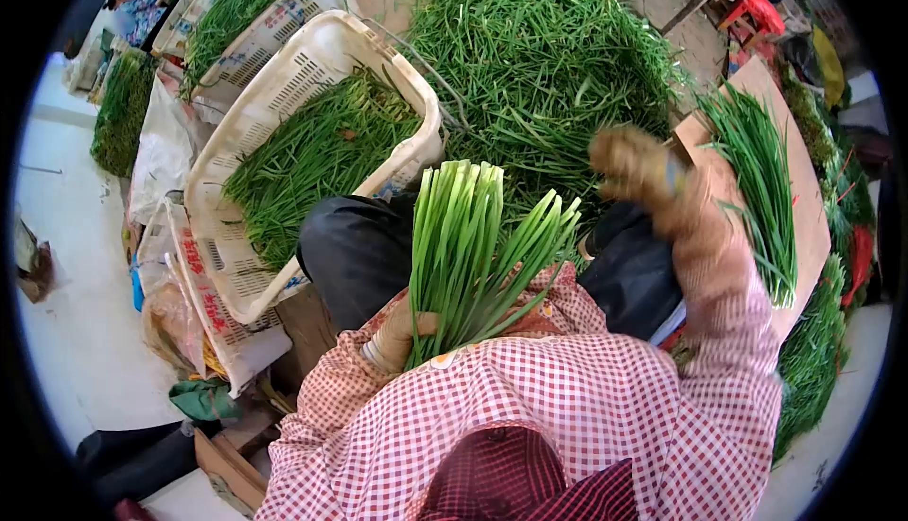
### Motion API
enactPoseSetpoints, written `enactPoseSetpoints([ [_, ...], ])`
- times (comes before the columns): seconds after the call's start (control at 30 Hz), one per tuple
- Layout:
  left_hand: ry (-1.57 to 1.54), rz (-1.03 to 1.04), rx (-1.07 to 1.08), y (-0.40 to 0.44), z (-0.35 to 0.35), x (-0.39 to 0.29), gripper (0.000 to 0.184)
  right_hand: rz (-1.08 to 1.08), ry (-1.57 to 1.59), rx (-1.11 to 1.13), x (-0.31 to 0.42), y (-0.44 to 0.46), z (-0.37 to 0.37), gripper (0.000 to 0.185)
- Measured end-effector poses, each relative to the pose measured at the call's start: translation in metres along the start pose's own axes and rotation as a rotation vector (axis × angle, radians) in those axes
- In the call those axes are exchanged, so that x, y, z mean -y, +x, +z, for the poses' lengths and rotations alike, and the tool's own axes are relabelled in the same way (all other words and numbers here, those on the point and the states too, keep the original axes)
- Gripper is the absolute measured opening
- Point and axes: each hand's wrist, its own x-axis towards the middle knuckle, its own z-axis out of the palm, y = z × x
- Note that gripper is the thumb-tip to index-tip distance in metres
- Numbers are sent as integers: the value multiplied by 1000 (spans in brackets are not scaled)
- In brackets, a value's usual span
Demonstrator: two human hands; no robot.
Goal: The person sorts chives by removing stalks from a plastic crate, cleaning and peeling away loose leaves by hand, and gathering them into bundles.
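Note:
My left hand (399,332), in a tan glove, is closed around the lower part of a bunch of garlic chives (456,256) in front of my chest. The pale, evenly lined-up stalk ends point away from me, and a smaller part of the bunch fans out to the right. My gloved right hand (641,173) is raised over my right knee, apart from the bunch and smeared by motion. Its fingers are too blurred to read. Beyond my knees lies a large heap of loose chives (549,67).
On the left, a white plastic crate (210,181) holds more chives. A laid-out bundle of chives (757,181) rests on a cardboard-coloured board (804,199) at right. Farther crates (270,34), a red stool (754,12) and a person (142,15) are at the back.

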Motion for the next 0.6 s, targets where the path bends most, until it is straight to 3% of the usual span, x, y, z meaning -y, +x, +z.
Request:
enactPoseSetpoints([
  [0.03,9,-8,-13,0,1,-1,74,125,86,-19,-9,-24,16,60],
  [0.1,33,-85,-62,5,0,4,81,-271,-165,-86,-32,-44,34,62],
  [0.13,-75,-73,-4,3,2,3,82,-574,-324,-111,-31,-37,41,62],
  [0.2,-203,-78,74,1,10,-6,85,-873,-602,-162,-5,-41,66,59],
  [0.27,-199,-83,64,1,29,-20,86,-948,-758,-143,27,-41,95,56],
  [0.3,-208,-83,37,0,33,-24,87,-1044,-774,-183,26,-33,110,46],
  [0.37,-206,-66,68,1,24,-15,87,-1235,-785,-40,21,-8,117,32],
  [0.4,-261,-61,56,-1,22,-10,86,-1279,-751,-121,19,-3,122,18],
  [0.43,-277,-63,53,-2,19,-6,84,-1280,-746,-111,18,0,122,18],
  [0.53,-231,-70,22,-6,18,-8,81,-961,-967,-37,24,4,117,9],
  [0.6,-149,-73,2,-5,17,-11,81,-997,-924,-307,26,26,100,8],
])
